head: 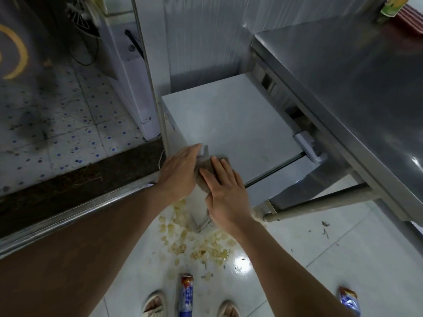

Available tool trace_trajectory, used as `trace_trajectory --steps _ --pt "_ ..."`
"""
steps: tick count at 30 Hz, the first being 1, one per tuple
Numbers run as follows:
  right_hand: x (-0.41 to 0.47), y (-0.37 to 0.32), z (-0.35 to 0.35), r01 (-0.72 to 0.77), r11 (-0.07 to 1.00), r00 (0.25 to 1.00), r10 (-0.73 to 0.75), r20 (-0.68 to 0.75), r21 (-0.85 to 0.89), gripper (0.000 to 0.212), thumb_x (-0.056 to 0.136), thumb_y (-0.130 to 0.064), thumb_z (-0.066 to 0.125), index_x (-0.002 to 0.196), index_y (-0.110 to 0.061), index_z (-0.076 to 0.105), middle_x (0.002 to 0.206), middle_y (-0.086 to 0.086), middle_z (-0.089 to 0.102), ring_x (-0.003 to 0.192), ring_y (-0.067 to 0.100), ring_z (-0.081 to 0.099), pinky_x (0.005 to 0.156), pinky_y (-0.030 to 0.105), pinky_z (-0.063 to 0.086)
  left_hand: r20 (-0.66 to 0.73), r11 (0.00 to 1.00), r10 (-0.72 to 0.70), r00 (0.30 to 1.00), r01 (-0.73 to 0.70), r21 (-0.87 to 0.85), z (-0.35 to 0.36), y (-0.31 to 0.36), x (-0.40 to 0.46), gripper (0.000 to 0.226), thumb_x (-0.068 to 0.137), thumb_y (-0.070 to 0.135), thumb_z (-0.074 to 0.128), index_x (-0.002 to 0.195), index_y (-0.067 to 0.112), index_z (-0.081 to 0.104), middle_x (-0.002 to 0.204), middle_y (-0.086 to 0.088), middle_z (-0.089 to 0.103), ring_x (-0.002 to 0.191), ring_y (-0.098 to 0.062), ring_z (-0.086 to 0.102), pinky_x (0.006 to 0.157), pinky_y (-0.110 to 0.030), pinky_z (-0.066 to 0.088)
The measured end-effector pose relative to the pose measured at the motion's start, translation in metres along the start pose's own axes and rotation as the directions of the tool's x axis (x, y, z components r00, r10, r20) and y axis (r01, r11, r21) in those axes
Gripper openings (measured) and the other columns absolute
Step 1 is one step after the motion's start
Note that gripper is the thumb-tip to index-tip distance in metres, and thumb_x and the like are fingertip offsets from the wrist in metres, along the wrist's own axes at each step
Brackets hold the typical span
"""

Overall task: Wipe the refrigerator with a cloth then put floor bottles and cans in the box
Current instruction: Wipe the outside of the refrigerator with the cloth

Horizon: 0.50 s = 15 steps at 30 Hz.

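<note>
Hands (pixel 219 188) press crumpled cloth (pixel 204 170) on smooth refrigerator (pixel 229 115).

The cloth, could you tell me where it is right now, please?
In the head view, the cloth lies mid-frame on the fridge top's near corner, under both hands.

Cloth (pixel 204 173) on refrigerator (pixel 229 120) top, under both hands. Steel surface (pixel 343 92) right. Can (pixel 185 296) on floor (pixel 286 259), between feet.
</note>
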State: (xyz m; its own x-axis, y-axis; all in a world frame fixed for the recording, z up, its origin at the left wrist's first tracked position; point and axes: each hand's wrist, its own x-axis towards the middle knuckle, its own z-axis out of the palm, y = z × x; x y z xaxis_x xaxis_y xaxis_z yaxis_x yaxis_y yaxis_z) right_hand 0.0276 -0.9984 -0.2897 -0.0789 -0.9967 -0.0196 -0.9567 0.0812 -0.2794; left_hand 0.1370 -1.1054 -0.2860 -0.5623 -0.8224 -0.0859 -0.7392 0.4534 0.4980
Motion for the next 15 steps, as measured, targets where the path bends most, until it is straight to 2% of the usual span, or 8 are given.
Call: trace_trajectory --steps 4,6,9,11,15 --pt "-0.032 0.027 -0.001 0.014 0.999 0.999 -0.015 -0.033 -0.030 0.053 0.089 -0.031 0.034 0.140 -0.017 0.042 0.151 0.008 0.032 0.141 0.027 0.026 0.114 0.049 0.023 -0.051 1.000 -0.013 0.999 0.014 0.015 0.008 0.010 -0.002 0.066 0.084 0.003 0.050 0.145 0.014 0.026 0.147 -0.008 0.037 0.135 -0.023 0.033 0.108 -0.036 0.026" --pt "-0.033 0.065 -0.010 -0.030 0.998 0.999 0.029 -0.021 -0.058 0.053 0.092 -0.033 0.035 0.142 -0.016 0.037 0.154 0.007 0.027 0.143 0.025 0.021 0.115 0.050 0.021 -0.097 0.998 -0.025 0.995 0.030 0.049 0.013 0.020 0.000 0.063 0.084 0.001 0.049 0.143 0.015 0.030 0.145 -0.007 0.039 0.134 -0.024 0.033 0.106 -0.036 0.027" --pt "-0.017 0.120 -0.026 -0.067 0.985 0.997 0.072 0.022 -0.156 0.061 0.092 -0.031 0.044 0.148 -0.020 0.023 0.158 0.002 0.013 0.146 0.020 0.008 0.117 0.047 0.011 -0.154 0.991 -0.083 0.985 0.098 0.091 0.022 0.038 0.004 0.058 0.084 0.005 0.049 0.139 0.017 0.038 0.138 -0.010 0.043 0.129 -0.028 0.036 0.103 -0.041 0.031" --pt "-0.005 0.144 -0.034 -0.096 0.978 0.995 0.098 0.004 -0.185 0.057 0.095 -0.031 0.037 0.148 -0.021 0.021 0.158 0.002 0.015 0.146 0.020 0.009 0.117 0.046 0.007 -0.157 0.982 -0.084 0.984 0.108 0.155 0.028 0.047 0.007 0.057 0.083 0.011 0.051 0.137 0.021 0.039 0.138 -0.008 0.042 0.129 -0.028 0.035 0.102 -0.042 0.030" --pt "0.016 0.180 -0.048 -0.217 0.949 0.976 0.216 -0.028 -0.229 0.058 0.095 -0.031 0.033 0.149 -0.018 0.017 0.157 0.006 0.016 0.145 0.022 0.010 0.117 0.046 0.010 -0.133 0.975 -0.041 0.990 0.069 0.212 0.042 0.063 0.008 0.053 0.084 0.015 0.053 0.134 0.025 0.043 0.141 -0.007 0.036 0.132 -0.026 0.029 0.103 -0.041 0.025"
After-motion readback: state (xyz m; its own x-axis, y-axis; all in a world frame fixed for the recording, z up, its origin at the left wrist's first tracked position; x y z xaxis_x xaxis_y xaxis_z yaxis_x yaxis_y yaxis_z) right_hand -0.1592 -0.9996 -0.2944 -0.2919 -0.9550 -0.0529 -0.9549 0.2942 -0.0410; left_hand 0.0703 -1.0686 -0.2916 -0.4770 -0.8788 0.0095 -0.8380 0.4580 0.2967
